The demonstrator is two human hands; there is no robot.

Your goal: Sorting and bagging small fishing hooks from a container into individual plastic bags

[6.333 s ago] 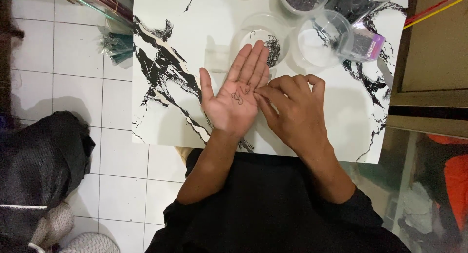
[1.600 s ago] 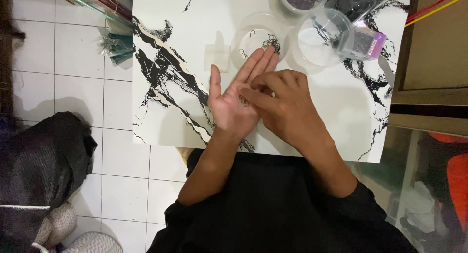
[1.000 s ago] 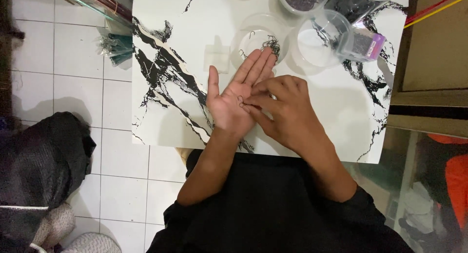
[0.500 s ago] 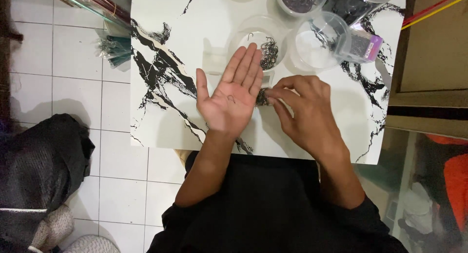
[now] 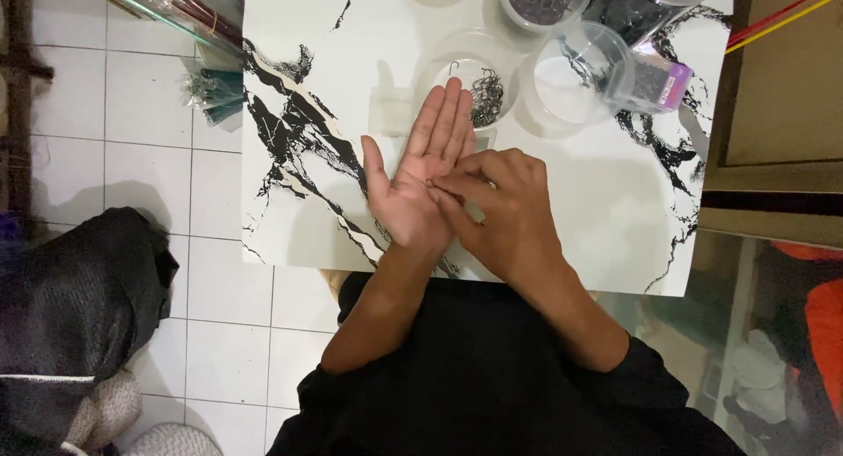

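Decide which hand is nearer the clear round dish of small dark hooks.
Left. The left hand lies palm up, its fingertips at the clear round dish of small dark hooks; the right hand sits farther back.

The right hand (image 5: 505, 214) is covering part of the left hand's (image 5: 421, 175) palm. Whatever its fingertips are pinching is showing too small to tell.

Left hand (image 5: 420, 179) flat, palm up, fingers straight, right hand (image 5: 500, 214) pinching at its palm

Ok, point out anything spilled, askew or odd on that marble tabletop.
Nothing stands out. The small dark hooks sit inside their clear dish, none scattered on the marble tabletop. The right hand pinches at the open left hand.
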